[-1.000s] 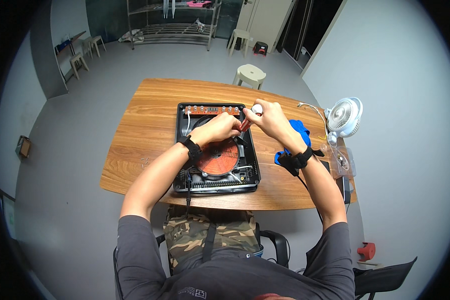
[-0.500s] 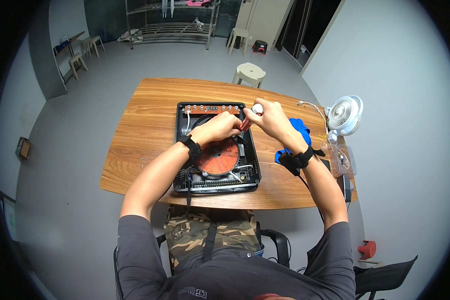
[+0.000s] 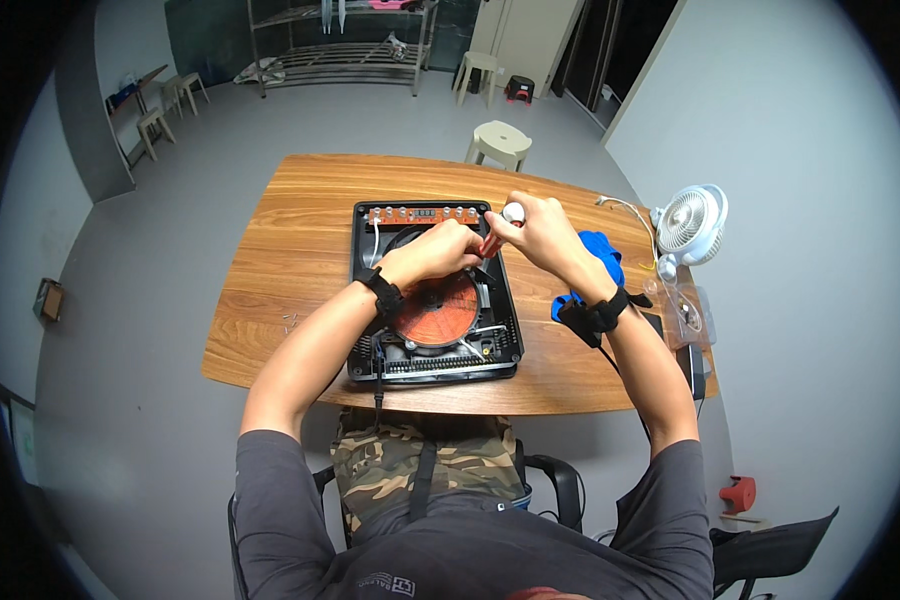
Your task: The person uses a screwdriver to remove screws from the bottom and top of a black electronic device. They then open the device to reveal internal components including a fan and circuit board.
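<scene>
An opened induction cooker (image 3: 511, 330) lies on the wooden table in front of me, its inside facing up. Within the black shell sit a round copper-coloured coil (image 3: 436, 316) and, along the far edge, an orange circuit board (image 3: 425, 216). A screwdriver (image 3: 492, 242) with a red handle and white end leans over the cooker's far right part, gripped by my right hand (image 3: 545, 240). My left hand (image 3: 430, 254) reaches over the coil, its fingers closed close to the screwdriver's lower end. Whatever those fingers pinch, and the screwdriver's tip, are hidden.
Small screws (image 3: 289, 321) lie on the table (image 3: 260, 270) to the left. At the right are a blue cloth (image 3: 602, 250), a white fan (image 3: 692, 222) and a clear plastic box (image 3: 688, 318). A beige stool (image 3: 501, 141) stands beyond the table.
My hands keep nearly the same places, with the screwdriver still in my right hand. The whole view has shifted very slightly.
</scene>
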Available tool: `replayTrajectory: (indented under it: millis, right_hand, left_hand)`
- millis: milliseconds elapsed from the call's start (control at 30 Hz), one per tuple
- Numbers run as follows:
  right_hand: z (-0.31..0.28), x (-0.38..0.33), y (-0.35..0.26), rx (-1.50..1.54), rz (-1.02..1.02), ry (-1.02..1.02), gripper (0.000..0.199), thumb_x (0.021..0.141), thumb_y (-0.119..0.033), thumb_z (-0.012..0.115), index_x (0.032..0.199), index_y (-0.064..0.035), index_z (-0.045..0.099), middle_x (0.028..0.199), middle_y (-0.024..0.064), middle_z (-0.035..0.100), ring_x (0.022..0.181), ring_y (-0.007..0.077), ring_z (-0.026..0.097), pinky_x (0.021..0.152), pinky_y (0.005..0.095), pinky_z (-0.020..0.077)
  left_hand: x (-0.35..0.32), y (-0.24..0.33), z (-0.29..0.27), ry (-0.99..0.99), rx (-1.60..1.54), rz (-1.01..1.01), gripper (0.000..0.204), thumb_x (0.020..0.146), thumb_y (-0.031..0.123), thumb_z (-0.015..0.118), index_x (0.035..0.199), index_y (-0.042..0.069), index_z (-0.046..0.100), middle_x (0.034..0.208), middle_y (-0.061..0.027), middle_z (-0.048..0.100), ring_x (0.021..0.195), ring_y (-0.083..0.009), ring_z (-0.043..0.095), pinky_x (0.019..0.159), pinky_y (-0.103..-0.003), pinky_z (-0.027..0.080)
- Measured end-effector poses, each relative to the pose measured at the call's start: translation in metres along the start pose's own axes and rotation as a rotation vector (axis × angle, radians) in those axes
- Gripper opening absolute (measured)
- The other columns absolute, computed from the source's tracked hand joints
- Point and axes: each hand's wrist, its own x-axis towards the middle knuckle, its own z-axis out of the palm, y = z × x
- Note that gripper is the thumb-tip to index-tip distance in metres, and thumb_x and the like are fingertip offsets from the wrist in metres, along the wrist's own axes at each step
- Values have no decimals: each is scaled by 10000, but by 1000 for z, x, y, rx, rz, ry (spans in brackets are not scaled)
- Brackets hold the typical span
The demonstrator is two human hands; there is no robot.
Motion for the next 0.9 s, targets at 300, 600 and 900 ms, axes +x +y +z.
replayTrajectory:
  millis: [300, 600, 900]
  right_hand:
    - [2, -1, 3, -3, 14, -2, 452, 931, -408, 715, 906, 43, 689, 775, 256, 708, 750, 434, 708, 687, 462, 562]
    - [1, 3, 1, -81, 0, -41, 449, 932, -414, 734, 955, 24, 634, 830, 261, 707, 797, 434, 712, 702, 480, 559]
    - [9, 16, -3, -313, -60, 4, 545, 951, -544, 651, 978, -1, 615, 841, 273, 702, 824, 476, 696, 722, 537, 563]
  left_hand:
    - [0, -4, 3, -28, 18, -26, 135, 879, 150, 732, 971, 52, 751, 775, -181, 718, 722, -338, 710, 729, -419, 562]
    - [2, -8, 5, 16, 63, 0, 164, 857, 152, 748, 947, 15, 742, 794, -209, 711, 754, -359, 714, 736, -428, 566]
    - [2, 1, 3, 50, -3, -71, 192, 830, 143, 789, 949, -3, 750, 831, -205, 734, 782, -337, 734, 751, -410, 570]
